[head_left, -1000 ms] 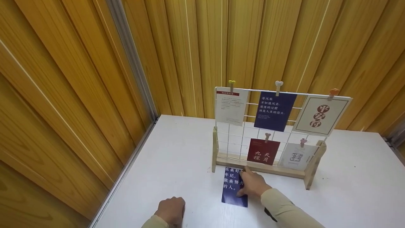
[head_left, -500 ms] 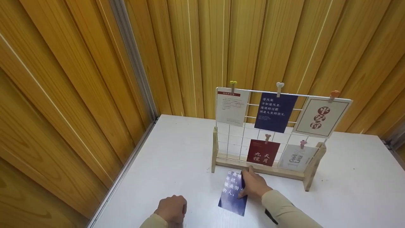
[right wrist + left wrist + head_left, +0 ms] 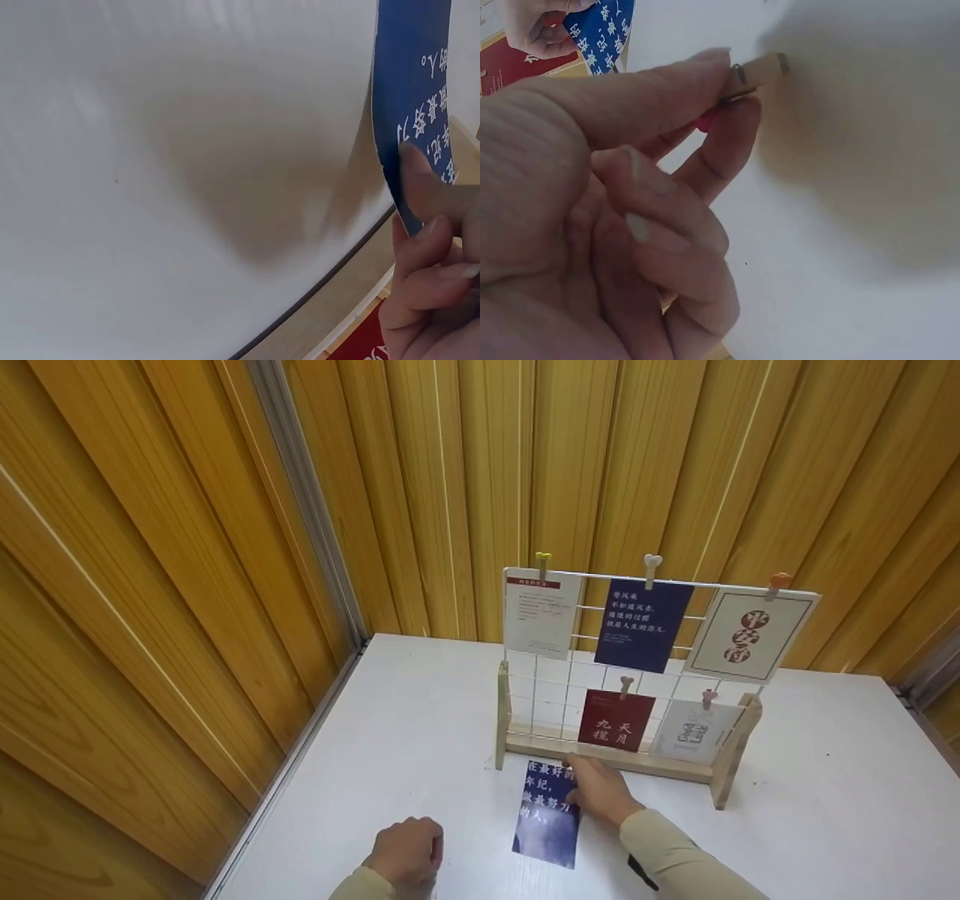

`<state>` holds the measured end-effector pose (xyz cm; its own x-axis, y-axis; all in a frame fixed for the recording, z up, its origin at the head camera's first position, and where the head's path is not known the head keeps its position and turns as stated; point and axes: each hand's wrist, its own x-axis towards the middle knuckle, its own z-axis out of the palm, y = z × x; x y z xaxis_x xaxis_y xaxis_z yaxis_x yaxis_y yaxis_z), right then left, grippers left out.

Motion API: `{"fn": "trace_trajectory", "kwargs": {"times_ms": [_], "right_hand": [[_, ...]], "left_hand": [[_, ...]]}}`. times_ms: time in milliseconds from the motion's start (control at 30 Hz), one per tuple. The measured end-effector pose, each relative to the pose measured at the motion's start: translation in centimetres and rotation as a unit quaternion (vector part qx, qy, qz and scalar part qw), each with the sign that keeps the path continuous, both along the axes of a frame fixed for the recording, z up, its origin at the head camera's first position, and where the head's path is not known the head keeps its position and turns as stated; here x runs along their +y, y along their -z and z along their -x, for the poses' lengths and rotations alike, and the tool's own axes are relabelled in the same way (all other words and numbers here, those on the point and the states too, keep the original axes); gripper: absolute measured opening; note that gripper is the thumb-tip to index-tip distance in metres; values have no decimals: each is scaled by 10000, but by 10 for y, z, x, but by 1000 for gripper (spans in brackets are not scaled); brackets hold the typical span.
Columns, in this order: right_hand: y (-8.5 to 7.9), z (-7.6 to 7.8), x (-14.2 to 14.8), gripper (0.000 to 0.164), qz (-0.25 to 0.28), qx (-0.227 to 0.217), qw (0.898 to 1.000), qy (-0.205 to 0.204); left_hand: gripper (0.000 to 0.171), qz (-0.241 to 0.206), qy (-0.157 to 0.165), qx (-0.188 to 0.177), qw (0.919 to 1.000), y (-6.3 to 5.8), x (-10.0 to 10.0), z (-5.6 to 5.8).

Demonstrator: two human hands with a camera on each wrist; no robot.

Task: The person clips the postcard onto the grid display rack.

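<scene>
In the right wrist view, my right hand (image 3: 431, 277) pinches a dark blue card (image 3: 412, 97) with white characters by its edge, thumb on the printed face. The head view has this card (image 3: 546, 817) in front of the rack's left part, close over the table. My left hand (image 3: 405, 849) is low and to the left of the card. Between its thumb and forefinger it pinches a small wooden clothespin (image 3: 759, 73), as the left wrist view shows. A bit of pinkish red shows at the clothespin's rear, mostly hidden by the fingers.
A white wire grid rack (image 3: 551, 679) on a wooden stand (image 3: 607, 756) holds several clipped cards, among them a red card (image 3: 616, 720) low in the middle. The white table (image 3: 420, 712) ends at wood-panelled walls (image 3: 465, 495) behind and to the left.
The blue card has shifted slightly toward me and to the left, its slant varying, still in my right hand. My left hand has stayed nearly in place.
</scene>
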<state>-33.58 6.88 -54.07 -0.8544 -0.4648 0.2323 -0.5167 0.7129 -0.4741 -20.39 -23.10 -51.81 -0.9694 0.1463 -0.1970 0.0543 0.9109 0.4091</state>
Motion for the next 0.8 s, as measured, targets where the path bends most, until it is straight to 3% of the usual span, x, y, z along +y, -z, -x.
{"fn": "trace_trajectory", "kwargs": {"times_ms": [133, 367, 800], "right_hand": [[-2, 0, -1, 33, 75, 122, 9999, 75], [-9, 3, -4, 28, 390, 146, 9990, 175], [-29, 5, -11, 27, 949, 593, 9936, 180]], "left_hand": [[20, -62, -77, 52, 9999, 1, -2, 0], [18, -39, 147, 515, 9986, 3, -5, -2], [19, -178, 78, 146, 9997, 1, -4, 1]]}}
